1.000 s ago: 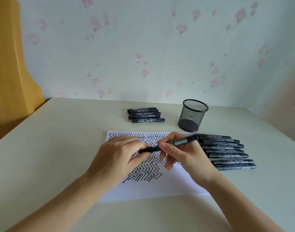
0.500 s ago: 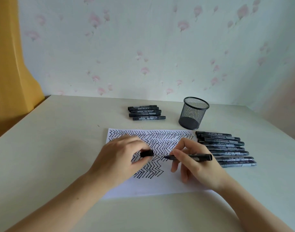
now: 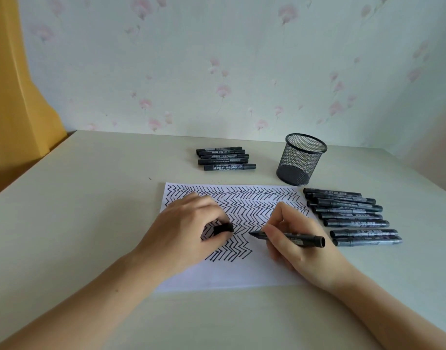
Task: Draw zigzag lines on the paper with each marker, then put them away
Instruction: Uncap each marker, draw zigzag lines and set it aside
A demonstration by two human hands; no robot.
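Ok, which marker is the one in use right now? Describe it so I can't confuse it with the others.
Start at the white paper covered with zigzags at the table's middle. Over its right half, the right hand holds one black marker, tip toward the zigzags. It alone is uncapped and off the table; its cap is in the left hand.

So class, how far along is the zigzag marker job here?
Done: zigzag rows cover most of the paper. In hand: right hand holds an uncapped marker near the sheet; left hand pinches its cap. Left: the mesh holder looks empty, and two marker groups lie on the table.
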